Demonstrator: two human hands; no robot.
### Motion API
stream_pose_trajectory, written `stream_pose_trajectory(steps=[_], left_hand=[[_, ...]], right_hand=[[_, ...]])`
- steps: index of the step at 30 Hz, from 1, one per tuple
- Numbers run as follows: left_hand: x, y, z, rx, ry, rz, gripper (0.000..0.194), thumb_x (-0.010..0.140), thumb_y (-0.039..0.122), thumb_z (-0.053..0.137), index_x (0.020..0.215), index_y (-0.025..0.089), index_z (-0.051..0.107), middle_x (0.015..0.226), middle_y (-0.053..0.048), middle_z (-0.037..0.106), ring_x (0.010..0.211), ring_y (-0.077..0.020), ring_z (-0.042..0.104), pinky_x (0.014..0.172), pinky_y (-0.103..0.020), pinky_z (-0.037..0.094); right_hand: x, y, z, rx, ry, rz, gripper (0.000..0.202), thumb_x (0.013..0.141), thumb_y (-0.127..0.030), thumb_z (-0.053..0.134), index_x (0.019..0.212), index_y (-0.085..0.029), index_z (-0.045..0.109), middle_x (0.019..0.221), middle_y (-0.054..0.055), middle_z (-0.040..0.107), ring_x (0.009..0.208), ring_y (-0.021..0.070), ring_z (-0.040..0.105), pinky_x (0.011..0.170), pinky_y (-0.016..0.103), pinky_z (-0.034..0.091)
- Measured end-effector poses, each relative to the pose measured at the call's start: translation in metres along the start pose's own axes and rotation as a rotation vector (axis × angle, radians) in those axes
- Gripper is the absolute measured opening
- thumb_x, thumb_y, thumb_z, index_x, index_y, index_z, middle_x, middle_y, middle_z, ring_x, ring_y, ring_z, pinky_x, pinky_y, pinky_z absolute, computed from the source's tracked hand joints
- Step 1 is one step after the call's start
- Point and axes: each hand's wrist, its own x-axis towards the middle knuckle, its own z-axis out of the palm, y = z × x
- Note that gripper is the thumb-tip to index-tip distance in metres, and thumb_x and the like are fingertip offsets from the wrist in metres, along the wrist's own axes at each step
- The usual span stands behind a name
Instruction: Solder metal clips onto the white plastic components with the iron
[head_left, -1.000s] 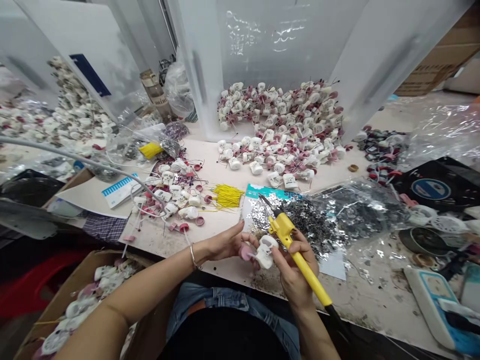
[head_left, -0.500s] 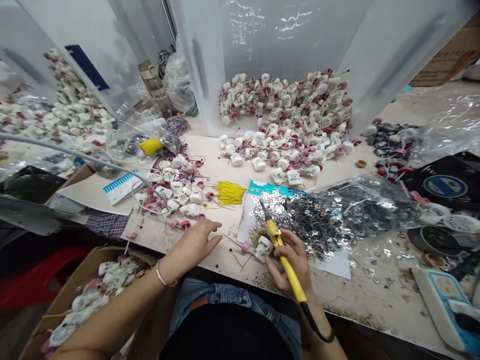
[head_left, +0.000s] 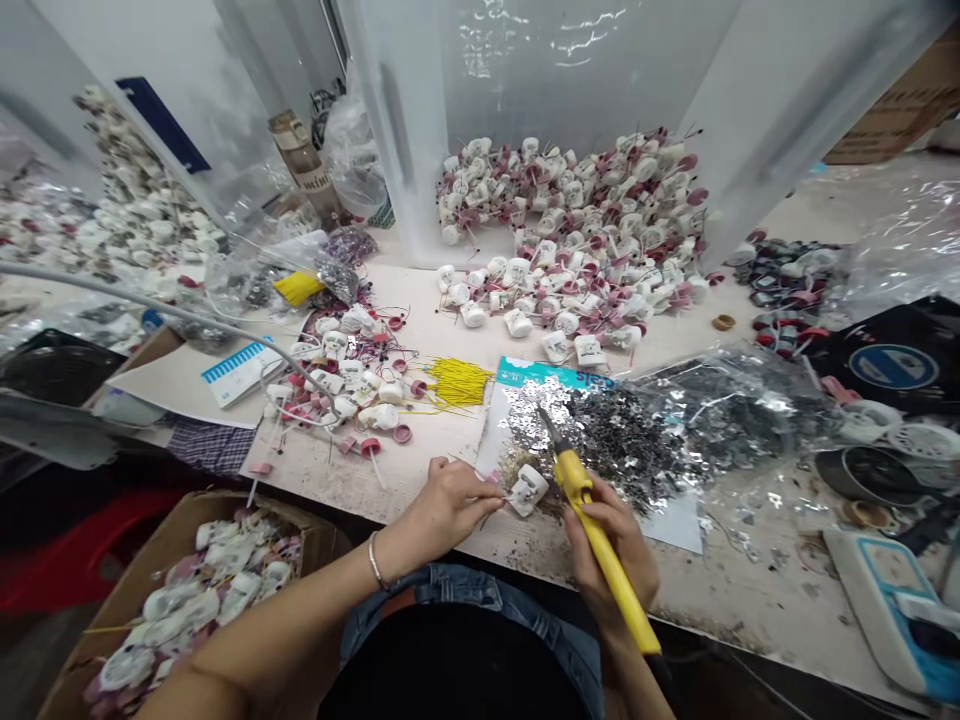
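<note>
My right hand (head_left: 619,545) is closed around a yellow soldering iron (head_left: 604,550), whose dark tip points up and left over a pile of small shiny metal pieces (head_left: 544,415). My left hand (head_left: 454,505) pinches a thin wire beside a white plastic part (head_left: 528,490). That part rests at the front left edge of the metal pile, between my two hands. Behind my left hand lies a bundle of yellow wires (head_left: 459,382).
A heap of white and pink parts (head_left: 570,220) fills a translucent bin at the back. More parts (head_left: 352,380) lie left. A cardboard box (head_left: 315,540) of parts stands below the table's left front edge. A power strip (head_left: 889,610) is at the right.
My left hand has moved right and closed on the wire. My right hand has shifted right with the soldering iron, away from the white part it was touching.
</note>
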Motion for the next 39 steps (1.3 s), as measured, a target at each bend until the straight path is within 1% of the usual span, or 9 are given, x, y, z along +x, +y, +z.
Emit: stream_pose_trajectory(steps=[2, 3, 5, 10, 14, 20, 28, 35, 39], left_hand=[[0.003, 0.008, 0.005, 0.033, -0.019, -0.055, 0.012, 0.089, 0.024, 0.062, 0.086, 0.022, 0.073, 0.082, -0.001, 0.073, 0.084, -0.0172, 0.061, 0.087, -0.038, 0.028], [0.004, 0.012, 0.008, 0.064, -0.024, -0.069, 0.012, 0.089, 0.024, 0.061, 0.085, 0.022, 0.073, 0.081, -0.001, 0.073, 0.085, -0.0178, 0.061, 0.087, -0.039, 0.028], [0.005, 0.018, 0.012, 0.112, -0.011, -0.083, 0.013, 0.089, 0.024, 0.061, 0.084, 0.021, 0.072, 0.081, -0.002, 0.072, 0.087, -0.0189, 0.059, 0.086, -0.04, 0.027], [0.009, 0.021, 0.016, 0.155, 0.096, -0.057, 0.013, 0.087, 0.023, 0.061, 0.079, 0.02, 0.07, 0.097, -0.003, 0.073, 0.096, -0.0212, 0.056, 0.083, -0.041, 0.025], [0.014, 0.021, 0.018, 0.186, 0.098, -0.075, 0.016, 0.085, 0.023, 0.06, 0.072, 0.019, 0.068, 0.098, -0.002, 0.074, 0.094, -0.0218, 0.055, 0.084, -0.043, 0.024], [0.022, 0.024, 0.015, 0.161, 0.053, -0.129, 0.016, 0.084, 0.021, 0.057, 0.075, 0.021, 0.07, 0.082, -0.002, 0.073, 0.091, -0.0216, 0.055, 0.085, -0.043, 0.025], [0.027, 0.027, 0.008, 0.169, -0.026, -0.145, 0.018, 0.08, 0.02, 0.055, 0.065, 0.018, 0.065, 0.072, -0.004, 0.069, 0.089, -0.0225, 0.055, 0.083, -0.041, 0.025], [0.03, 0.029, 0.006, 0.182, -0.043, -0.151, 0.021, 0.081, 0.021, 0.054, 0.065, 0.017, 0.067, 0.071, -0.005, 0.069, 0.087, -0.0226, 0.057, 0.084, -0.042, 0.025], [0.031, 0.029, 0.007, 0.195, -0.055, -0.136, 0.02, 0.081, 0.021, 0.056, 0.066, 0.017, 0.068, 0.07, -0.005, 0.069, 0.086, -0.0228, 0.057, 0.083, -0.042, 0.025]], right_hand=[[-0.01, -0.01, -0.012, 0.042, 0.029, -0.012, 0.045, 0.08, -0.007, 0.06, 0.122, -0.023, 0.054, 0.12, 0.008, 0.062, 0.109, 0.0226, 0.064, 0.083, 0.038, 0.059], [-0.014, -0.014, -0.02, 0.028, -0.016, -0.05, 0.048, 0.079, -0.006, 0.06, 0.124, -0.023, 0.054, 0.121, 0.008, 0.063, 0.109, 0.0235, 0.064, 0.084, 0.039, 0.059], [-0.02, -0.022, -0.038, -0.04, -0.151, -0.098, 0.048, 0.08, -0.007, 0.059, 0.125, -0.021, 0.057, 0.124, 0.009, 0.062, 0.111, 0.0249, 0.063, 0.083, 0.037, 0.06], [-0.026, -0.035, -0.071, -0.055, -0.218, -0.026, 0.035, 0.08, -0.009, 0.059, 0.114, -0.018, 0.062, 0.115, 0.008, 0.067, 0.1, 0.022, 0.069, 0.08, 0.031, 0.062], [-0.023, -0.041, -0.07, -0.036, -0.231, -0.064, 0.038, 0.078, -0.008, 0.059, 0.114, -0.017, 0.062, 0.115, 0.009, 0.067, 0.1, 0.0224, 0.069, 0.081, 0.03, 0.062], [-0.018, -0.045, -0.065, -0.096, -0.224, -0.122, 0.049, 0.079, -0.008, 0.057, 0.126, -0.02, 0.059, 0.114, 0.007, 0.069, 0.099, 0.0245, 0.07, 0.078, 0.033, 0.064], [-0.021, -0.044, -0.066, -0.156, -0.251, -0.209, 0.052, 0.077, -0.007, 0.059, 0.127, -0.021, 0.058, 0.112, 0.006, 0.07, 0.099, 0.0256, 0.07, 0.076, 0.033, 0.064], [0.001, -0.06, -0.069, -0.223, -0.409, -0.271, 0.048, 0.081, -0.011, 0.056, 0.129, -0.019, 0.057, 0.108, 0.007, 0.071, 0.093, 0.0221, 0.072, 0.073, 0.03, 0.064], [0.0, -0.059, -0.071, -0.207, -0.326, -0.216, 0.048, 0.08, -0.011, 0.058, 0.127, -0.021, 0.058, 0.112, 0.007, 0.07, 0.096, 0.0222, 0.071, 0.075, 0.031, 0.063]])
